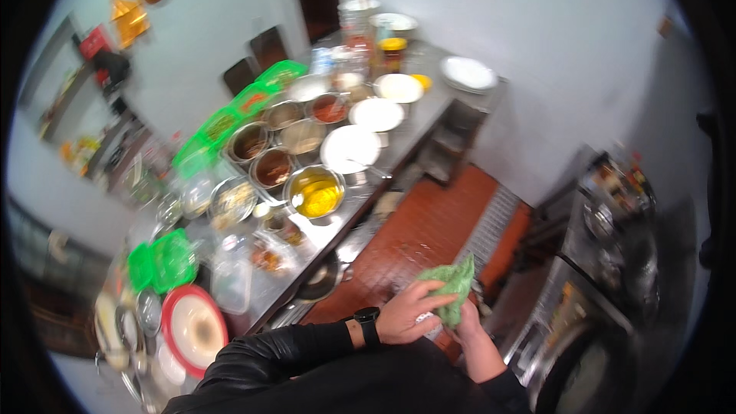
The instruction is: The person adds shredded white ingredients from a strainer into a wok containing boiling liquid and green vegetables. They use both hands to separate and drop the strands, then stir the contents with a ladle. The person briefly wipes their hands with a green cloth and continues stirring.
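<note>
A crumpled green cloth (457,284) is between my two hands, in front of my body and above the floor. My left hand (407,311), with a black watch on its wrist, lays its fingers across the cloth from the left. From the right my right hand (468,319) grips the cloth's lower part; its fingers are mostly hidden behind the cloth. A small white patch shows under the left fingers, too blurred to name.
A long steel table (328,236) on the left bears a bowl of yellow oil (315,192), white plates (351,149), green plastic baskets (218,126) and a red-rimmed basin (195,330). A steel stove counter (604,276) stands right, beyond the red tiled floor (402,241).
</note>
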`<state>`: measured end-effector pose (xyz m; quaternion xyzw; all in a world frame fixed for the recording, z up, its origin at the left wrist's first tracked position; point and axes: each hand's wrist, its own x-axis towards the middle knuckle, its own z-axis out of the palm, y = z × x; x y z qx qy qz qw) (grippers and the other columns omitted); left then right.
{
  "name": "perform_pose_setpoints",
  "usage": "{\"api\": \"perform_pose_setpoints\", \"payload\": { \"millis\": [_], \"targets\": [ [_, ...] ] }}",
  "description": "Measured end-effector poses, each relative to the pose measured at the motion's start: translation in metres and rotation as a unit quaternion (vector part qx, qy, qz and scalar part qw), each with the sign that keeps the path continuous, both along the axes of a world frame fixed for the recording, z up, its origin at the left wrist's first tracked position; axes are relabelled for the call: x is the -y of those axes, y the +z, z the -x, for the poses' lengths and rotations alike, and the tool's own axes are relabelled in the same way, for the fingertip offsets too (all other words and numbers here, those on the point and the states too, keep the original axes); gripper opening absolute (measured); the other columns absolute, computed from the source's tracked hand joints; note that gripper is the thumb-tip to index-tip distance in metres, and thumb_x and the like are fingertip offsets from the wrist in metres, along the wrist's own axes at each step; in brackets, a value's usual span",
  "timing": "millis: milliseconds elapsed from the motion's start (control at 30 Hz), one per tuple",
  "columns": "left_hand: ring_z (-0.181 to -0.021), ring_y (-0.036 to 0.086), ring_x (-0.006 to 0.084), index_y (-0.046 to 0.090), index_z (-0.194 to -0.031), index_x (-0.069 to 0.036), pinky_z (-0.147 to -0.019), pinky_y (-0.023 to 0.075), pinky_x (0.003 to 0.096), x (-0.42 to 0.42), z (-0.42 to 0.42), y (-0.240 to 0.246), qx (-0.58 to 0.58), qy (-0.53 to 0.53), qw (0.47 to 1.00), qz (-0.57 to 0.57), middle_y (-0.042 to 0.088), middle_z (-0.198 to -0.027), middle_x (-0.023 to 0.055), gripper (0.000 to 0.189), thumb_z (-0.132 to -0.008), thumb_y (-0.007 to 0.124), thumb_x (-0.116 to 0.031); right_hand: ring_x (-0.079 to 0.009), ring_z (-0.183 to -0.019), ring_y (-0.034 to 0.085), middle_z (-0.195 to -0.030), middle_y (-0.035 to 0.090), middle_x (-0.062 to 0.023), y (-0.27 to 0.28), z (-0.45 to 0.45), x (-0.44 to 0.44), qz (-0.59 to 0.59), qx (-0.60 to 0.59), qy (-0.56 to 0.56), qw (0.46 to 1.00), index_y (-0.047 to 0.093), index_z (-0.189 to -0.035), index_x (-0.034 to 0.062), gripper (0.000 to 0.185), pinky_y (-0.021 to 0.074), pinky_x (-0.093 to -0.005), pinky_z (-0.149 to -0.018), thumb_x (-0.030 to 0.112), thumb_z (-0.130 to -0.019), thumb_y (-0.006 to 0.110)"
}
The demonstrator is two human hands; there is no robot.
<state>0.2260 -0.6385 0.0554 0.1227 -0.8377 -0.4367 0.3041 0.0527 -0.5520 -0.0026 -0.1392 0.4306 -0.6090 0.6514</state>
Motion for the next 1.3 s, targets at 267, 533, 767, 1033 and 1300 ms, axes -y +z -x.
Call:
{"api": "perform_pose_setpoints", "payload": {
  "millis": [267,533,767,1033,1300],
  "targets": [
    [-0.135,0.035,0.0317,0.038,-0.143,-0.007,-0.112,0.0250,0.0378,-0.012,0.101,0.024,-0.036,-0.136,0.982,-0.126,0.033,-0.148,0.0203,0.053,-0.092,0.053,-0.017,-0.0281,-0.121,0.050,-0.132,0.051,-0.0144,0.058,0.054,-0.060,0.176,-0.016,-0.259,0.949,0.043,-0.135,0.0010,0.050,0.0391,-0.0388,-0.104,0.037,-0.100,0.039],
    [-0.127,0.045,0.0240,0.033,-0.142,-0.001,-0.107,0.0352,0.0363,-0.129,0.188,-0.003,0.078,-0.215,0.700,-0.677,0.045,-0.140,0.0123,0.046,-0.101,0.041,-0.022,-0.0463,-0.141,0.014,-0.149,0.023,-0.0315,0.036,0.054,-0.145,-0.056,-0.688,-0.215,0.691,0.036,-0.138,-0.0057,0.051,0.0142,-0.0535,-0.114,0.016,-0.092,0.036],
    [-0.119,0.051,0.0270,0.041,-0.136,-0.001,-0.105,0.0377,0.0404,-0.170,0.225,-0.009,0.158,-0.354,0.572,-0.723,0.053,-0.131,0.0146,0.049,-0.101,0.039,-0.036,-0.0410,-0.139,0.025,-0.150,0.024,-0.0270,0.036,0.032,-0.244,-0.184,-0.710,-0.281,0.619,0.041,-0.139,0.0007,0.051,0.0188,-0.0547,-0.112,0.030,-0.097,0.048],
    [-0.142,0.004,0.0478,0.021,-0.147,0.002,-0.112,0.0068,0.0538,-0.225,0.247,0.008,0.168,-0.622,0.750,0.146,0.003,-0.153,0.0326,0.091,-0.087,0.049,-0.060,-0.0253,-0.124,0.049,-0.138,0.048,-0.0121,0.005,0.032,-0.274,0.121,0.109,-0.660,0.733,0.041,-0.138,0.0013,0.045,0.0369,-0.0413,-0.107,0.026,-0.100,0.037],
    [-0.134,0.039,0.0306,0.047,-0.136,-0.003,-0.106,0.0326,0.0402,-0.195,0.316,0.041,0.111,-0.802,0.582,-0.069,0.043,-0.141,0.0184,0.057,-0.085,0.064,-0.019,-0.0225,-0.114,0.055,-0.126,0.056,-0.0110,0.035,0.039,-0.278,0.247,0.130,-0.731,0.623,0.049,-0.130,0.0041,0.044,0.0441,-0.0392,-0.097,0.029,-0.093,0.047]
  ]
}}
